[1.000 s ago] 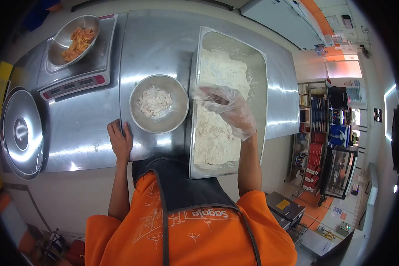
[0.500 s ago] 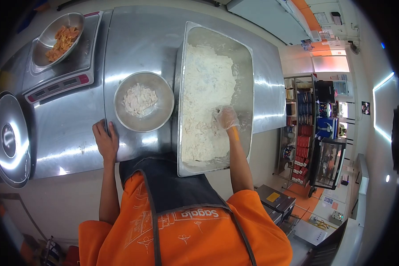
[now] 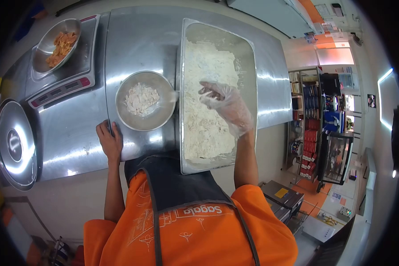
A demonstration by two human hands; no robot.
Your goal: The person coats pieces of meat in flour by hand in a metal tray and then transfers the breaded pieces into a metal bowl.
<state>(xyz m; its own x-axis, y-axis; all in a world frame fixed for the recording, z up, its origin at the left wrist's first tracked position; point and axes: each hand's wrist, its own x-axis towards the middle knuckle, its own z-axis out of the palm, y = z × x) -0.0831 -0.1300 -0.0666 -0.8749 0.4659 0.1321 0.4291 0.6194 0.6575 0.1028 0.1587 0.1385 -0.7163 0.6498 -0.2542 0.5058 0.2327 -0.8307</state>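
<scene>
My right hand, in a clear plastic glove, is raised over a deep metal tray of white flour. Its fingers point left and stand apart, with nothing visible held between them. A blurred whitish streak shows between this hand and the steel bowl. In that bowl lies a heap of flour-coated pieces. Bare and near the bowl, my left hand rests on the front edge of the steel table, thumb and fingers spread.
At the far left a digital scale carries another steel bowl with orange-brown pieces. A round metal lid lies at the table's left end. Beyond the right side stand a stocked shelf rack and a dark appliance.
My right hand has lifted out of the flour and moved up and left, its fingers opening toward the bowl. The left hand keeps its place on the table edge.
</scene>
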